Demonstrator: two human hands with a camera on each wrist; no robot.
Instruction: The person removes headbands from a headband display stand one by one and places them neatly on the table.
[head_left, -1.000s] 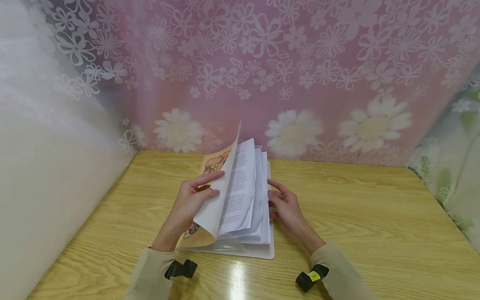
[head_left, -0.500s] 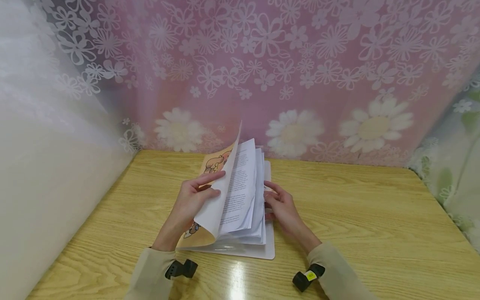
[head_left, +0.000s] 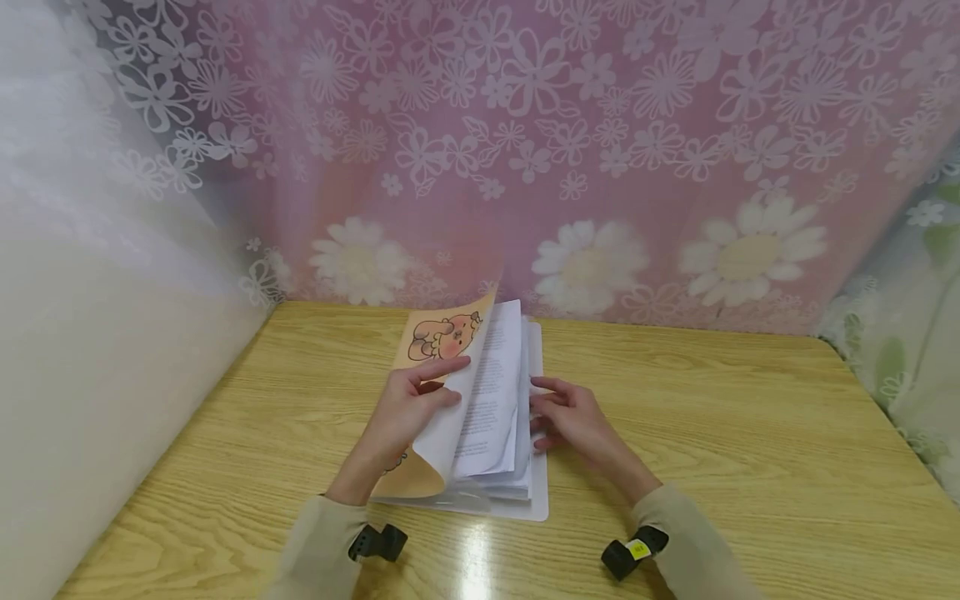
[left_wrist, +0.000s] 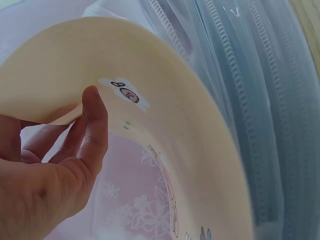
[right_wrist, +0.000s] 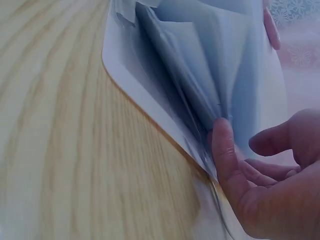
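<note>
A clear-pocket folder (head_left: 538,504) lies on the table, filled with printed sheets (head_left: 489,396). Its orange front cover (head_left: 450,337), printed with a cartoon bear, stands partly raised and bends over the pages. My left hand (head_left: 401,412) pinches the cover's free edge, thumb to the inside; the left wrist view shows the cover (left_wrist: 175,90) curving away from the fingers. At the right side of the folder, my right hand (head_left: 585,425) has its fingertips against the page edges. In the right wrist view its thumb stands apart from the index finger, and the pockets (right_wrist: 200,60) fan out.
The folder rests on a wood-grain table (head_left: 720,442). Behind it hangs a pink flowered curtain (head_left: 465,158), with a whitish sheet (head_left: 112,250) along the left. Black camera straps (head_left: 378,543) sit at both wrists.
My left hand has moved right and slightly nearer, lowering the cover further over the pages. The right hand first shifted left, pushing the page edges, then moved a little right and nearer.
</note>
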